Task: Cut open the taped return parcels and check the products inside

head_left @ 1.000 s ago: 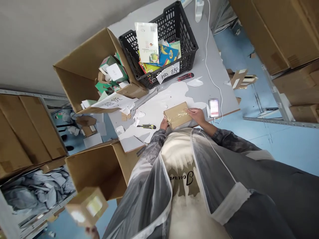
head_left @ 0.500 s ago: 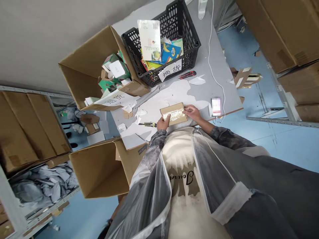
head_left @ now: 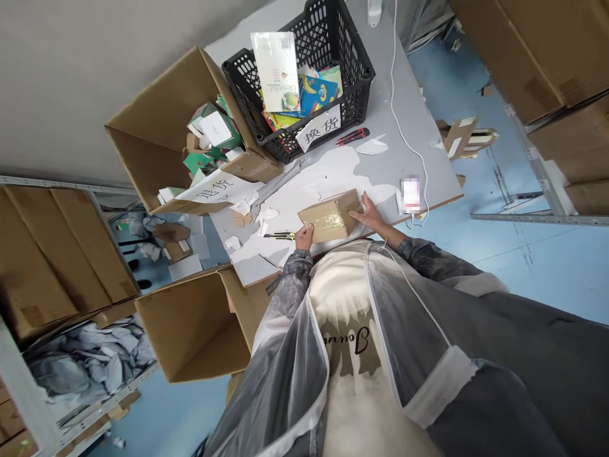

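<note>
A small brown cardboard box (head_left: 329, 219) with shiny clear tape on its near side is held between both hands at the table's near edge. My left hand (head_left: 304, 237) grips its lower left corner, thumb over the near side. At the right end, my right hand (head_left: 371, 214) holds the box with thumb and fingers spread along that edge. A yellow-and-black utility knife (head_left: 280, 236) lies just left of my left hand. To the right of my right hand lies a phone (head_left: 410, 195) with a lit, blurred screen.
A black plastic crate (head_left: 364, 82) with books stands at the back, beside a cardboard carton (head_left: 143, 136) of small boxes. A red-and-black cutter (head_left: 353, 136), paper scraps (head_left: 372, 146) and a white cable (head_left: 399, 120) lie on the table. An open carton (head_left: 190, 330) stands at lower left.
The box has been turned over in my hands; its white-marked face has gone from view and a taped side now faces me. My right hand's fingers have spread wider.
</note>
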`<state>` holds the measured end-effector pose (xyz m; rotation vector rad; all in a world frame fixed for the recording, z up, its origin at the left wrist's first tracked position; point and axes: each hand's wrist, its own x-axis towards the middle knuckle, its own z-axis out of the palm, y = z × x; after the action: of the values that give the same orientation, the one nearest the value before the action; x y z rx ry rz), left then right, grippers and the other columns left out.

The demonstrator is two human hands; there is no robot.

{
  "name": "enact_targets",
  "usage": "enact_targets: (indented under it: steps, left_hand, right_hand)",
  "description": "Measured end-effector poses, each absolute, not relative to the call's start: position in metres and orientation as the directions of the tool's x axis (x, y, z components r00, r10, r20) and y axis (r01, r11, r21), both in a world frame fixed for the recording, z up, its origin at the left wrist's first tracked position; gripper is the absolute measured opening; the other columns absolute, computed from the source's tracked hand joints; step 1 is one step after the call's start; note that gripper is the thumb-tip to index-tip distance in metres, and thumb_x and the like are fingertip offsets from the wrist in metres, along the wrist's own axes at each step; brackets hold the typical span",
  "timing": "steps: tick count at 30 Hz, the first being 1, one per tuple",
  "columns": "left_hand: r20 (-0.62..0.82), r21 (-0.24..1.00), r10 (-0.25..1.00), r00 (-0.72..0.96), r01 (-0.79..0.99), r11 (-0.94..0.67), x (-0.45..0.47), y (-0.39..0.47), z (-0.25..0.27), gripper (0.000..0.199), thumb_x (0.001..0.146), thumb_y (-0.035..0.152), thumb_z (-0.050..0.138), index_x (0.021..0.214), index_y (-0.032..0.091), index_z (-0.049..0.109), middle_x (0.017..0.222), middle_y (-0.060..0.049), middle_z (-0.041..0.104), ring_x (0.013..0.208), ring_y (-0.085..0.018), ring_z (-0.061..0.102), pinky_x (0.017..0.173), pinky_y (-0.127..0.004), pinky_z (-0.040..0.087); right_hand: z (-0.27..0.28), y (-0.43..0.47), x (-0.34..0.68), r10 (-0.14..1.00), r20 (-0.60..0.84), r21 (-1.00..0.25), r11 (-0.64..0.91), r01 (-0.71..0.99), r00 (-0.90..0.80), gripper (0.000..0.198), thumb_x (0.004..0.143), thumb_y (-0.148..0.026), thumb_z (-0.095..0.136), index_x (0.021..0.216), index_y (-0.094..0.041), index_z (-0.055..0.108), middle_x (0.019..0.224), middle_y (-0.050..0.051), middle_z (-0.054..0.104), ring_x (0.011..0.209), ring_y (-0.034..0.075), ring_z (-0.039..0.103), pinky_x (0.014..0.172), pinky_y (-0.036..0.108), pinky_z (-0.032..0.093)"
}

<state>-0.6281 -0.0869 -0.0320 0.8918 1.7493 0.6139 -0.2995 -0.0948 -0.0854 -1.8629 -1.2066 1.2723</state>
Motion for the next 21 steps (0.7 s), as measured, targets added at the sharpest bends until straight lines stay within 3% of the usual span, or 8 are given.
enact_targets:
  steps: [2, 5, 7, 10, 15, 18, 21]
  left_hand:
    - [-0.618, 0.741, 0.759, -0.205, 0.169, 0.65, -0.628, -0.091, -0.042, 0.059, 0.108, 0.077, 0.079, 0.091, 0.02, 0.079, 0.087, -0.007, 0.079, 0.106, -0.029, 0.08, 0.092, -0.037, 0.069]
    - [-0.693, 0.71, 0.699, -0.175, 0.003, 0.705, -0.626, -0.097, -0.054, 0.065, 0.116, 0.078, 0.069, 0.125, 0.015, 0.086, 0.115, -0.016, 0.089, 0.121, -0.032, 0.085, 0.103, -0.044, 0.075]
    - [-0.727, 0.684, 0.673, -0.134, -0.062, 0.727, -0.625, -0.098, -0.058, 0.07, 0.121, 0.077, 0.064, 0.144, 0.014, 0.082, 0.136, -0.021, 0.088, 0.128, -0.033, 0.085, 0.106, -0.047, 0.076]
    - [-0.747, 0.665, 0.659, -0.089, -0.106, 0.74, -0.628, -0.095, -0.063, 0.077, 0.123, 0.078, 0.059, 0.167, 0.017, 0.072, 0.163, -0.023, 0.078, 0.142, -0.034, 0.081, 0.104, -0.047, 0.078]
    - [-0.819, 0.563, 0.562, -0.112, 0.032, 0.826, -0.632, -0.089, -0.064, 0.076, 0.122, 0.077, 0.059, 0.17, 0.02, 0.072, 0.183, -0.02, 0.064, 0.162, -0.038, 0.068, 0.099, -0.046, 0.081]
    - [-0.854, 0.515, 0.518, -0.034, 0.071, 0.854, -0.629, -0.096, -0.06, 0.083, 0.122, 0.084, 0.049, 0.17, 0.021, 0.073, 0.179, -0.019, 0.07, 0.166, -0.039, 0.065, 0.105, -0.046, 0.079]
    - [-0.839, 0.543, 0.541, 0.067, 0.028, 0.839, -0.626, -0.107, -0.055, 0.096, 0.119, 0.095, 0.034, 0.176, 0.027, 0.07, 0.178, -0.015, 0.072, 0.168, -0.037, 0.065, 0.11, -0.045, 0.076]
  right_hand:
    - [-0.081, -0.093, -0.292, 0.843, -0.486, -0.774, -0.538, 0.336, 0.231, 0.137, 0.077, -0.1, 0.094, 0.182, -0.017, 0.065, 0.179, 0.025, 0.066, 0.172, 0.051, 0.057, 0.143, 0.064, 0.05]
    - [-0.072, -0.092, -0.282, 0.778, -0.599, -0.742, -0.628, 0.234, 0.188, 0.104, 0.081, -0.102, 0.088, 0.141, -0.017, 0.09, 0.145, 0.018, 0.088, 0.144, 0.046, 0.079, 0.123, 0.055, 0.066]
    - [-0.065, -0.093, -0.279, 0.765, -0.627, -0.748, -0.644, 0.16, 0.148, 0.094, 0.081, -0.103, 0.086, 0.119, -0.018, 0.094, 0.127, 0.013, 0.093, 0.126, 0.041, 0.085, 0.105, 0.047, 0.073]
    - [-0.054, -0.097, -0.282, 0.781, -0.588, -0.771, -0.62, 0.147, 0.21, 0.084, 0.081, -0.102, 0.087, 0.098, -0.019, 0.092, 0.107, 0.009, 0.092, 0.111, 0.036, 0.087, 0.088, 0.038, 0.072]
    - [-0.038, -0.106, -0.291, 0.854, -0.426, -0.819, -0.504, 0.274, 0.299, 0.072, 0.093, -0.093, 0.079, 0.076, -0.024, 0.086, 0.097, 0.01, 0.088, 0.106, 0.032, 0.086, 0.094, 0.036, 0.067]
    - [-0.034, -0.113, -0.294, 0.862, -0.389, -0.805, -0.489, 0.335, 0.324, 0.066, 0.096, -0.087, 0.078, 0.071, -0.026, 0.083, 0.094, 0.01, 0.086, 0.103, 0.031, 0.084, 0.096, 0.04, 0.067]
    - [-0.033, -0.122, -0.295, 0.875, -0.36, -0.783, -0.472, 0.405, 0.323, 0.058, 0.099, -0.077, 0.078, 0.068, -0.028, 0.081, 0.089, 0.008, 0.081, 0.099, 0.032, 0.081, 0.097, 0.045, 0.067]
